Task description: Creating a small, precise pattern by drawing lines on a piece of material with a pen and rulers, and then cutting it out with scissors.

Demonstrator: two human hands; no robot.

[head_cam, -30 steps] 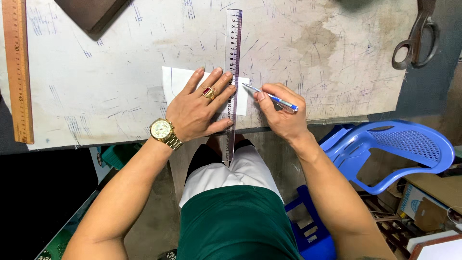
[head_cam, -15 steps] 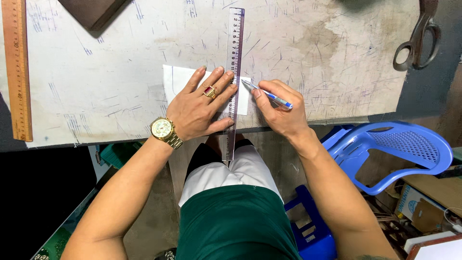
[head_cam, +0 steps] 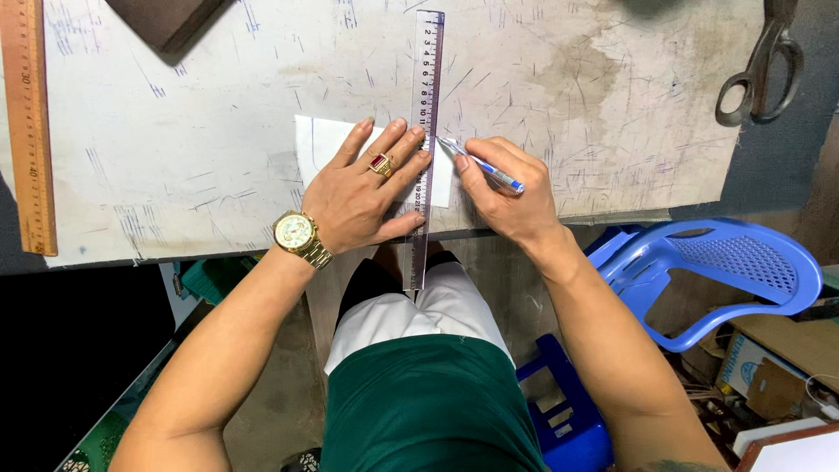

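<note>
Left hand (head_cam: 367, 197), fingers spread flat, presses a clear ruler (head_cam: 424, 149) onto a small white paper sheet (head_cam: 319, 144) at the near edge of the scratched desk (head_cam: 175, 183). Right hand (head_cam: 507, 192), its grip closed around a blue pen (head_cam: 485, 166), sets the tip against the ruler's edge. Scissors (head_cam: 760, 65) lie farther right.

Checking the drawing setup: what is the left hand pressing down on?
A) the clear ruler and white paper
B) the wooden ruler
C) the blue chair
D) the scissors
A: the left hand lies flat across the clear ruler and white paper, while the right hand holds a pen.
</note>
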